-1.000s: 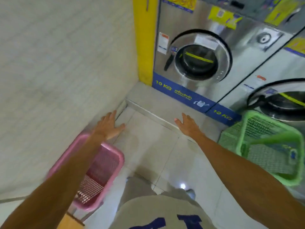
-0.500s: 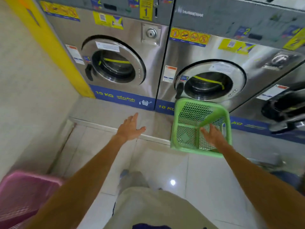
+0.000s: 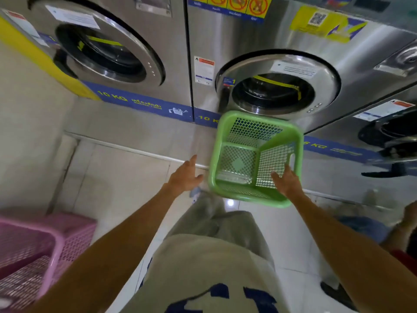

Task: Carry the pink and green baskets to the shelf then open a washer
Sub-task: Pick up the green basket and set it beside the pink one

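Head view: steel washers [image 3: 279, 91] line pale tiled floor [image 3: 126, 175]

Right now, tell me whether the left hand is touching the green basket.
Apart. The head view shows pale floor between the left hand and the green basket.

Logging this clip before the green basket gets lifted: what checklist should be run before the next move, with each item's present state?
1. Right hand at the green basket rim: ok, fingers reach over the near edge, not closed on it.
2. Left hand free: ok, open, beside the basket, apart from it.
3. Green basket empty: ok, only mesh shows inside.
4. Pink basket within reach: cannot tell; it sits at lower left, blurred.
5. Washer door behind the basket: ok, shut.
6. Shelf located: cannot tell, not in view.
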